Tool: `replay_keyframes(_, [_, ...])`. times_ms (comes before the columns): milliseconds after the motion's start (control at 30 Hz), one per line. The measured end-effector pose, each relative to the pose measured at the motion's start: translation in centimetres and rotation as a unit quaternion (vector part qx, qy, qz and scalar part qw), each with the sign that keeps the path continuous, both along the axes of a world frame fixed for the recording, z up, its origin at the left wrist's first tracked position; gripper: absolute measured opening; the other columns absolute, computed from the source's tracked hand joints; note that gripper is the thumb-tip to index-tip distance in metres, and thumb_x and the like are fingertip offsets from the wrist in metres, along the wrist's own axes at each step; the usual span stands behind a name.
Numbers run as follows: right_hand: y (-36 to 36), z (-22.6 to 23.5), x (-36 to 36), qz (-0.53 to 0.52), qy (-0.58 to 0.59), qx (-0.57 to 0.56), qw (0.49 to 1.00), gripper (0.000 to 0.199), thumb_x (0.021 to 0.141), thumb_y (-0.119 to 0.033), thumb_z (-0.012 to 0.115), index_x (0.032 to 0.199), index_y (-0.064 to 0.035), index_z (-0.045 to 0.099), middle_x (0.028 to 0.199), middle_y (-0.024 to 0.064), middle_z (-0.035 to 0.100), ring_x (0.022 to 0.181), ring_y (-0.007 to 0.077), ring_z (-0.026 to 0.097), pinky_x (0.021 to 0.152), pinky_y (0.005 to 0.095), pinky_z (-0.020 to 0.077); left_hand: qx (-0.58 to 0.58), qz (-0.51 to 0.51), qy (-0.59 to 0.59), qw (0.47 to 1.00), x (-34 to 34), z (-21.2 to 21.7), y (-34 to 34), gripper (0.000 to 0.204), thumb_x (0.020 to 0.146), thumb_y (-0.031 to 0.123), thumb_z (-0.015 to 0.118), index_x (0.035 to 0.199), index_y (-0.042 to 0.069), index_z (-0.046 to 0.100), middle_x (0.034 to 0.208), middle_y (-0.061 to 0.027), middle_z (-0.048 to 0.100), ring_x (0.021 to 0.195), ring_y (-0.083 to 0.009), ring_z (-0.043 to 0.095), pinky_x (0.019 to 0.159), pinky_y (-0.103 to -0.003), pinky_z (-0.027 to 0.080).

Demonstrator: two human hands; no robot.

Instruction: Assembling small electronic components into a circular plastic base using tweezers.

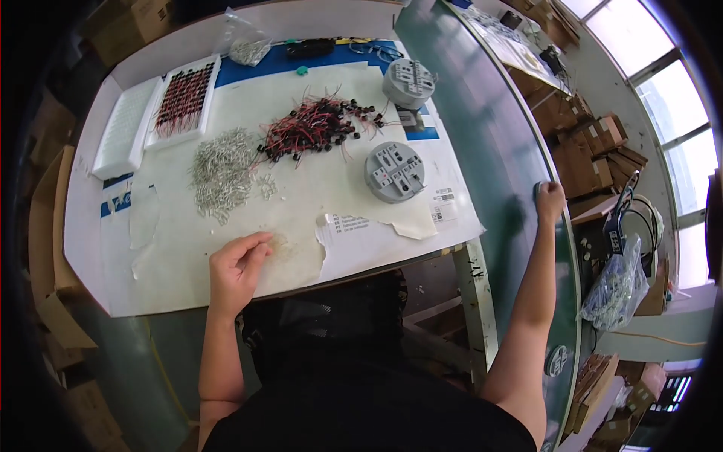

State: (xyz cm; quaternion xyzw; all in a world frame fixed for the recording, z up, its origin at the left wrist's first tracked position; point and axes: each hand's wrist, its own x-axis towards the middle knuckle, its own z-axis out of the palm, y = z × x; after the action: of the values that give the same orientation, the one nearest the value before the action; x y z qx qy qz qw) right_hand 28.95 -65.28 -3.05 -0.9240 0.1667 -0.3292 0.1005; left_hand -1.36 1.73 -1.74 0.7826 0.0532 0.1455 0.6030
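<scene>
My left hand [235, 273] is raised over the near part of the table, thumb and fingers pinched together; what they hold, if anything, is too small to make out. Just beyond it lies a heap of small clear and silvery pieces [224, 172]. To the right of that heap is a tangle of small black round parts with red and black wires [312, 128]. My right arm reaches out over the green conveyor belt [493, 143]. At the belt's far-right edge my right hand [551, 202] is closed, with something dark at its fingertips that I cannot identify.
Grey round housings [395, 172] sit at the table's right, with a stack of them [409, 83] behind. Two white foam trays stand at the left, one filled with wired black parts [183, 100]. A grey disc [556, 361] lies on the near belt. Cardboard boxes [595, 135] line the right.
</scene>
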Motion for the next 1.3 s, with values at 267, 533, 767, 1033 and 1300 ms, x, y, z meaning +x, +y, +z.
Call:
replay_keyframes(267, [31.8,9.1,-9.6,0.284,0.397,0.134,0.863,0.044,0.095,-0.034,0.075,0.081,0.0073,0.072,0.065,0.0117,0.067,0.060,0.0172,0.064,0.059,0.0348,0.0497,0.119,0.005,-0.040,0.992,-0.2,1.5,-0.4,0.026,0.097,0.006,0.074,0.123,0.003,0.076,0.103,-0.0116,0.077,0.095,-0.0202,0.073,0.086,-0.031,0.056])
replay_keyframes(533, [33.6,9.7,-10.0,0.297,0.271,0.206,0.892,0.032,0.088,-0.024,0.072,0.084,0.0073,0.073,0.067,0.0183,0.067,0.061,0.0217,0.065,0.062,0.0394,0.0521,0.121,0.057,-0.070,0.989,-1.9,1.6,0.9,0.042,0.093,0.014,0.080,0.133,0.007,0.072,0.112,-0.0120,0.076,0.105,-0.0253,0.073,0.093,-0.038,0.056])
replay_keyframes(767, [44.2,9.5,-15.5,0.546,0.412,0.035,0.729,0.022,0.091,-0.018,0.073,0.085,0.0034,0.072,0.065,0.0158,0.065,0.057,0.0192,0.058,0.058,0.0379,0.0468,0.155,-0.005,-0.080,0.985,-0.7,2.5,-0.1,0.084,0.078,0.029,0.093,0.151,0.011,0.057,0.138,-0.0167,0.066,0.126,-0.0337,0.064,0.108,-0.046,0.050])
replay_keyframes(1033, [51.7,7.1,-10.7,0.706,0.227,0.051,0.669,0.016,0.092,-0.019,0.076,0.097,-0.0041,0.075,0.091,0.0130,0.070,0.078,0.0267,0.069,0.070,0.0401,0.0543,0.212,-0.057,-0.016,0.976,-0.4,1.8,0.1,0.097,0.071,0.038,0.095,0.155,0.012,0.052,0.143,-0.0172,0.062,0.130,-0.0381,0.060,0.113,-0.048,0.047])
replay_keyframes(1300, [53.9,5.0,-9.7,0.716,0.242,-0.093,0.648,0.013,0.093,-0.009,0.074,0.105,-0.0052,0.074,0.098,0.0149,0.069,0.087,0.0329,0.071,0.074,0.0402,0.0554,0.217,-0.045,-0.039,0.974,-0.7,1.7,-0.1,0.093,0.074,0.039,0.093,0.153,0.012,0.053,0.139,-0.0157,0.064,0.127,-0.0372,0.062,0.111,-0.047,0.049])
